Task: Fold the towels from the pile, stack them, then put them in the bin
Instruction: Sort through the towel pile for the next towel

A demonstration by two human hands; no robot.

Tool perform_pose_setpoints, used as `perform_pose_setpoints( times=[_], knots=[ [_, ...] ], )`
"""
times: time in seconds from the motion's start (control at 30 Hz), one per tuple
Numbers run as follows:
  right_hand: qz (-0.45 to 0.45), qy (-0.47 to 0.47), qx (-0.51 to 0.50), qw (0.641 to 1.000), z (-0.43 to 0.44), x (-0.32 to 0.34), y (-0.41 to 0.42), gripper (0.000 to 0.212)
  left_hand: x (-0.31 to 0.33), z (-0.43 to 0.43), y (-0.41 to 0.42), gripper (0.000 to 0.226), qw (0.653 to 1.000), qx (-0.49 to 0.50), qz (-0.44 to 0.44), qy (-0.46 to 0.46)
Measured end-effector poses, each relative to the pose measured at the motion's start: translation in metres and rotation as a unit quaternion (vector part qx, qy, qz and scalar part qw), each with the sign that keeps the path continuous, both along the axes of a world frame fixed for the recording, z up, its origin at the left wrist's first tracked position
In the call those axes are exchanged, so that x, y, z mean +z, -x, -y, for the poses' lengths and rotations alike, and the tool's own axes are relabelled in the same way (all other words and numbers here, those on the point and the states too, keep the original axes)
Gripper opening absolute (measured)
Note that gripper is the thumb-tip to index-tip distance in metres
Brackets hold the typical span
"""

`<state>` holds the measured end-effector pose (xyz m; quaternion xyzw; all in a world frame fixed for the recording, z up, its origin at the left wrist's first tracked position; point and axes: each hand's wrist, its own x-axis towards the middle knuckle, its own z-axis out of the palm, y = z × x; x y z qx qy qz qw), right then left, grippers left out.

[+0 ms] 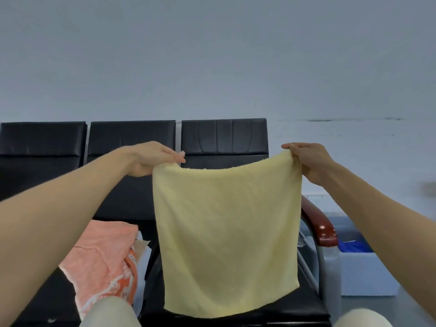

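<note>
Two hands hold one yellow towel (226, 232) up by its top corners, spread flat and facing the person, in front of a row of black seats (132, 142). The left hand (151, 159) has its fingers pinched on the top left corner; the right hand (306, 159) has its fingers pinched on the top right corner. The cloth hangs nearly square, its top edge running left to right with a slight sag in the middle and its sides dropping straight down, so no long axis stands out; the bottom hem hangs just over the seat (236, 320) below. To fold well, I judge it best to keep the top edge taut, bring the two corners together evenly, and match the side edges before laying it down. An orange towel (99, 258) lies rumpled on the neighbouring seat to the left, and a white bin (368, 274) stands on the floor to the right, past the armrest (318, 223).
</note>
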<state>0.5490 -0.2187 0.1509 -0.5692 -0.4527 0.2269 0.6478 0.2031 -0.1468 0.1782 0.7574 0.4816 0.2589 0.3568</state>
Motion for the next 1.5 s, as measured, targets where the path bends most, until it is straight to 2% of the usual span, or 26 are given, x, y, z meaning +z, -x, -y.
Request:
perform_pose_setpoints(
  times=[0.07, 0.1, 0.17, 0.23, 0.3, 0.4, 0.5, 0.57, 0.63, 0.7, 0.77, 0.83, 0.9, 0.93, 1.03, 1.13, 1.3, 1.5],
  knots=[
    [-0.009, 0.006, 0.014, 1.000, 0.001, 0.002, -0.001, 0.013, 0.000, 0.002, 0.004, 0.055, 0.997, -0.044, -0.061, -0.020],
    [-0.013, 0.007, 0.029, 0.999, 0.002, 0.001, -0.001, 0.013, -0.001, 0.003, 0.005, 0.053, 0.993, -0.051, -0.099, -0.048],
    [-0.003, 0.011, 0.079, 0.997, 0.004, 0.002, -0.004, 0.027, -0.004, 0.000, 0.005, 0.042, 0.978, -0.040, -0.167, -0.117],
    [0.065, 0.041, 0.140, 0.987, 0.009, 0.004, -0.004, 0.031, -0.006, -0.003, 0.004, 0.028, 0.956, -0.013, -0.224, -0.188],
    [0.195, 0.104, 0.157, 0.963, 0.013, 0.005, -0.004, 0.033, -0.008, -0.002, 0.002, 0.021, 0.944, 0.020, -0.242, -0.224],
    [0.337, 0.141, 0.105, 0.925, 0.011, 0.004, -0.003, 0.037, -0.013, -0.004, 0.003, 0.020, 0.947, 0.055, -0.209, -0.236],
    [0.441, 0.145, 0.002, 0.886, 0.006, -0.001, 0.000, 0.028, -0.018, -0.007, 0.007, 0.012, 0.977, 0.082, -0.067, -0.186],
    [0.490, 0.153, -0.036, 0.858, 0.004, -0.004, 0.002, 0.022, -0.022, -0.008, 0.007, 0.008, 0.983, 0.099, 0.011, -0.155],
    [0.522, 0.140, -0.062, 0.839, 0.000, -0.007, 0.000, 0.006, -0.024, -0.009, 0.006, 0.007, 0.983, 0.111, 0.061, -0.130],
    [0.543, 0.137, -0.106, 0.822, -0.004, -0.011, -0.003, 0.022, -0.025, -0.007, 0.004, 0.009, 0.985, 0.102, 0.105, -0.089],
    [0.552, 0.136, -0.149, 0.809, -0.008, -0.015, -0.006, 0.015, -0.024, -0.004, 0.003, 0.017, 0.987, 0.078, 0.132, -0.044],
    [0.539, 0.132, -0.157, 0.817, -0.009, -0.017, -0.010, 0.008, -0.022, 0.000, 0.002, 0.023, 0.993, 0.066, 0.095, -0.036],
    [0.532, 0.130, -0.160, 0.821, -0.007, -0.019, -0.012, 0.014, -0.022, 0.004, -0.001, 0.026, 0.993, 0.083, 0.017, -0.079],
    [0.544, 0.127, -0.166, 0.813, -0.006, -0.019, -0.013, 0.015, -0.022, 0.004, -0.003, 0.025, 0.988, 0.101, -0.014, -0.115],
    [0.584, 0.120, -0.175, 0.783, -0.004, -0.019, -0.011, 0.014, -0.025, 0.002, -0.008, 0.016, 0.963, 0.139, -0.052, -0.226],
    [0.599, 0.114, -0.174, 0.774, -0.004, -0.019, -0.012, 0.016, -0.029, -0.002, -0.010, 0.015, 0.928, 0.159, -0.118, -0.315],
    [0.623, 0.130, -0.131, 0.760, -0.002, -0.015, -0.009, 0.017, -0.034, -0.005, -0.005, 0.021, 0.904, 0.149, -0.185, -0.355],
    [0.612, 0.157, -0.065, 0.772, 0.006, -0.002, -0.005, 0.017, -0.034, 0.000, 0.008, 0.018, 0.903, 0.131, -0.202, -0.357]
  ],
)
